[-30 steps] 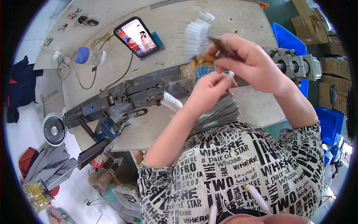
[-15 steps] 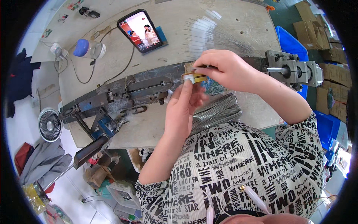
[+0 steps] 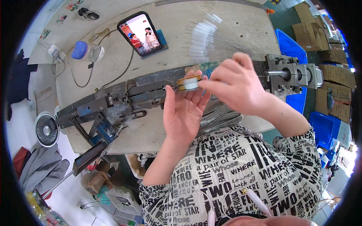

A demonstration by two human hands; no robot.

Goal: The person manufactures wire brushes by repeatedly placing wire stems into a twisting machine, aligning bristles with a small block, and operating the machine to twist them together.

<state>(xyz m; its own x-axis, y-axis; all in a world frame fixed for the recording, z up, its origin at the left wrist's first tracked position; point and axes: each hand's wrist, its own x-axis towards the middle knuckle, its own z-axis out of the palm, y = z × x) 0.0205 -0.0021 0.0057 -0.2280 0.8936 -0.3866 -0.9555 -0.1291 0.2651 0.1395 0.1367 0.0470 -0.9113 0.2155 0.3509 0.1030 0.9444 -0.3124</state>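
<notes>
A small spool [image 3: 190, 83] with yellow-brown rims and a white winding lies against the fingers of my left hand [image 3: 183, 113]. That palm faces up, thumb out to the side, fingers stretched behind and below the spool. Close to the spool's right side is my right hand [image 3: 239, 84], slightly blurred, its fingers curled and the index finger and thumb together; whatever thin thing they may pinch is too small to see. Beneath both hands runs a long dark metal bench machine [image 3: 147, 91]. A bundle of grey metal wires [image 3: 222, 117] lies just in front of me.
A phone [image 3: 140, 34] with a lit screen leans on a blue stand at the back. Fine wires [image 3: 201, 37] fan out over the bench [image 3: 166, 62]. A blue-lidded jar [image 3: 87, 51] stands left. A metal clamp block [image 3: 286, 73] is at the right, with a blue bin [image 3: 290, 45] behind.
My left hand has turned from a thumb grip at the spool to an open palm. My right hand has moved right and its fingers have curled. The view has shifted slightly.
</notes>
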